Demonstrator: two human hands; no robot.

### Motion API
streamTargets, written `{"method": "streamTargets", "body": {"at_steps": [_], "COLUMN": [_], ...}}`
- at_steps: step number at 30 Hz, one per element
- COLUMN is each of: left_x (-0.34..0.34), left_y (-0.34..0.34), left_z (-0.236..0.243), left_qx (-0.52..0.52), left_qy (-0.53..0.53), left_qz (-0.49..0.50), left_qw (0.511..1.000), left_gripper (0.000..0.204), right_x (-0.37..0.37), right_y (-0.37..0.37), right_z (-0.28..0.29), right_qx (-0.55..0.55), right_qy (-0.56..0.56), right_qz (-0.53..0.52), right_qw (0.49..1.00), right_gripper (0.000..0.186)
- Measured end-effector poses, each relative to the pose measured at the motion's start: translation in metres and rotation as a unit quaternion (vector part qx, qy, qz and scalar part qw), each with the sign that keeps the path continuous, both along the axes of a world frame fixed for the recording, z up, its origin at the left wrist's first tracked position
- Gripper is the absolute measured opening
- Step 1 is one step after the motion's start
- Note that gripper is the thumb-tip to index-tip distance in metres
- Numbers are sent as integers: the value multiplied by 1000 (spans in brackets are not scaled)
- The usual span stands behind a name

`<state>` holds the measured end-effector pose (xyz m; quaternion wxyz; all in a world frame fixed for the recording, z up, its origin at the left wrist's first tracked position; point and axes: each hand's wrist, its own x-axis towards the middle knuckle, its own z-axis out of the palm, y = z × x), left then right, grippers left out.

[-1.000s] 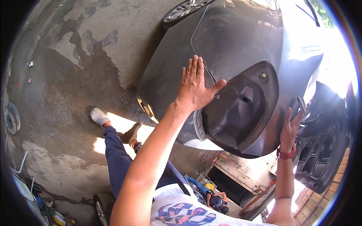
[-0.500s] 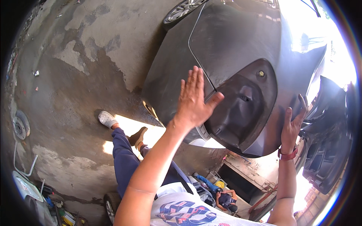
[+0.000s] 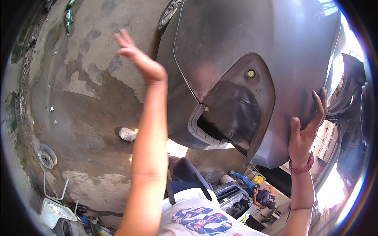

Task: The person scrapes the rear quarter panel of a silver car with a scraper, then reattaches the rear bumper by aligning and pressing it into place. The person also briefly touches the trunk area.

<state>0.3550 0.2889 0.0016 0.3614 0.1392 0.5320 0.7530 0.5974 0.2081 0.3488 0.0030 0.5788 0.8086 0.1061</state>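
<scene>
A dark grey car body fills the upper right, with a bare lamp recess in its corner. A small yellowish round fitting sits in the upper part of that recess. My left hand is raised left of the car, fingers stretched out and holding nothing. It looks slightly blurred and apart from the panel. On the right, my right hand, a red band at its wrist, is open with fingers extended against or just over the panel beside the recess. Whether its palm touches is hard to tell.
At the far right a dark raised panel stands next to the car. A person sits at the lower right near a yellow item. The concrete floor has damp patches, a metal disc and a white chair.
My left hand has swung up and to the left, away from the car panel near the recess. My right hand remains open beside the panel. The whole view has shifted somewhat.
</scene>
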Motion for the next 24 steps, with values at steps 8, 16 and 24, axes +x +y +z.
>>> {"method": "streamTargets", "body": {"at_steps": [8,16,24], "left_x": [56,62,64], "left_y": [1,-101,-256], "left_z": [-6,-8,-13], "left_qx": [-76,-174,-157], "left_qy": [54,143,228], "left_qz": [-227,-405,-392], "left_qw": [969,886,877], "left_gripper": [94,90,99], "right_x": [-5,-3,2], "right_y": [2,2,2], "right_z": [-1,0,-2], "right_qx": [3,18,38], "right_qy": [23,-9,-3], "right_qz": [-7,18,49], "right_qw": [1000,1000,998], "right_gripper": [81,78,68]}}
